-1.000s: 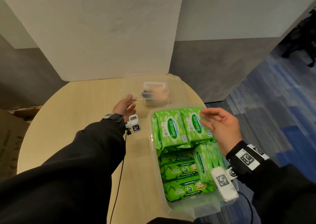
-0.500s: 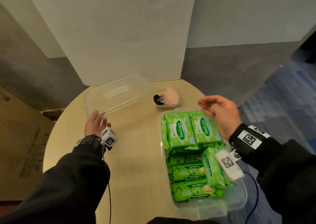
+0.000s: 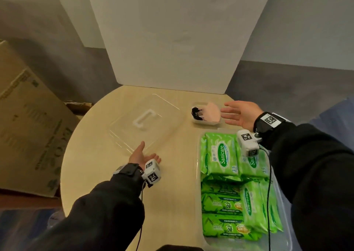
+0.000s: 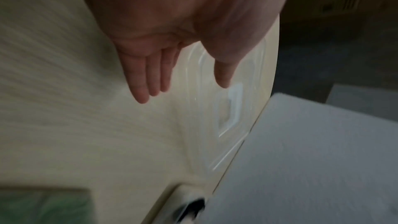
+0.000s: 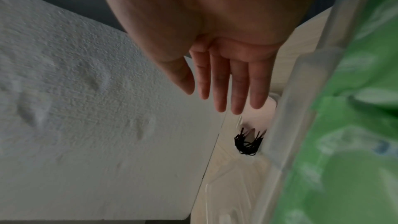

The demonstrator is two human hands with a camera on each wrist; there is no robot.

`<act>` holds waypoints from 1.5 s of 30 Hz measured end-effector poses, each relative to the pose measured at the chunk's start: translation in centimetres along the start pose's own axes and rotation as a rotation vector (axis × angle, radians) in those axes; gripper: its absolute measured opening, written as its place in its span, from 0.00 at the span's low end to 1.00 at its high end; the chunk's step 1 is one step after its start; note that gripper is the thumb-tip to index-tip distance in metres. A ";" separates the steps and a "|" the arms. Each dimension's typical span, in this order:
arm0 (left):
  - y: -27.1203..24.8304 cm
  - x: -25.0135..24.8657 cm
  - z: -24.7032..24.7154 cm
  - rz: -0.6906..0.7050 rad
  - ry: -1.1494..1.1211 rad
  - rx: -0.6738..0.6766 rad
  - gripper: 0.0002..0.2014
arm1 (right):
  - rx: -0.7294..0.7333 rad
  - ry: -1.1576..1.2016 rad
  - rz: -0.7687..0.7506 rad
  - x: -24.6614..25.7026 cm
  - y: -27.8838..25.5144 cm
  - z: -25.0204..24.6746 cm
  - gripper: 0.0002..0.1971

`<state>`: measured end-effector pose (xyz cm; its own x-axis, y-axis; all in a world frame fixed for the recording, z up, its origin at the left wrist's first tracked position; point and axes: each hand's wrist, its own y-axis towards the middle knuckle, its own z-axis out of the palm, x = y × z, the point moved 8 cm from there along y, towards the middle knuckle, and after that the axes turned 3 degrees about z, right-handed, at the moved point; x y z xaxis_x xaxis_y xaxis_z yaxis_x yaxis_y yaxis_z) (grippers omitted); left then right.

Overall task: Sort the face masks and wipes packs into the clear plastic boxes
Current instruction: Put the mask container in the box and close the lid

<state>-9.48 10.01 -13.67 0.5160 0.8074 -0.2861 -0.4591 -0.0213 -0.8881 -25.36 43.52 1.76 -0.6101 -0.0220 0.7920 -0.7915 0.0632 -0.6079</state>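
A large clear plastic box [image 3: 199, 208] at the front right holds several green wipes packs [image 3: 222, 156] [image 5: 355, 125]. Behind it a small clear box [image 3: 197, 121] holds pink face masks [image 3: 211, 112] with black ear loops [image 5: 247, 144]. A clear lid [image 3: 145, 120] [image 4: 232, 108] with a white handle lies flat on the round table. My left hand [image 3: 143, 156] [image 4: 178, 77] hovers open just in front of the lid, holding nothing. My right hand [image 3: 241, 113] [image 5: 224, 88] is open, fingers straight, just right of the mask box.
The round wooden table [image 3: 95, 164] backs onto a white foam board [image 3: 172, 40]. A cardboard carton [image 3: 28, 126] stands on the floor to the left. Bare tabletop lies between my left arm and the large box.
My left hand carried the lid away from the boxes to the left, set it flat and let go. My right hand moved up from over the wipes to beside the mask box.
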 end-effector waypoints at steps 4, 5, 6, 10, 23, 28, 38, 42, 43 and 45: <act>0.4 1.8 2.8 -0.114 0.131 0.025 0.44 | 0.020 -0.088 0.026 -1.9 0.7 -0.4 0.14; 0.2 2.4 3.8 -0.156 0.143 0.061 0.45 | 0.028 -0.109 -0.007 -2.2 0.8 -0.5 0.14; 0.0 2.8 4.9 -0.195 0.154 0.104 0.46 | 0.036 -0.138 -0.052 -2.3 0.8 -0.5 0.14; 0.2 1.6 10.1 0.033 0.490 0.209 0.27 | 0.102 -0.202 -0.204 -2.2 0.4 -0.8 0.18; 7.4 1.4 25.2 1.370 2.277 0.322 0.28 | 0.091 0.067 -0.222 -2.8 1.4 -2.1 0.16; 7.3 1.4 26.5 1.559 2.387 0.256 0.15 | 0.077 0.103 -0.231 -2.7 1.3 -2.2 0.14; -1.3 -4.3 22.1 1.617 2.080 0.176 0.07 | 0.065 0.133 -0.227 -2.3 0.7 -2.1 0.12; -9.6 -6.7 18.4 1.726 1.932 0.097 0.03 | 0.041 0.150 -0.187 -1.8 -0.1 -1.9 0.10; -12.2 -6.5 17.6 1.774 1.894 0.113 0.03 | 0.022 0.167 -0.185 -1.5 -0.5 -2.0 0.10; -17.6 -4.8 15.9 1.871 1.827 0.195 0.04 | -0.019 0.173 -0.221 -0.4 -1.8 -2.2 0.10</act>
<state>-15.43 15.88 9.08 -0.4716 -0.8475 -0.2436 -0.8486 0.3610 0.3868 -23.56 45.63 2.64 -0.4058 0.1328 0.9043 -0.9030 0.0948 -0.4191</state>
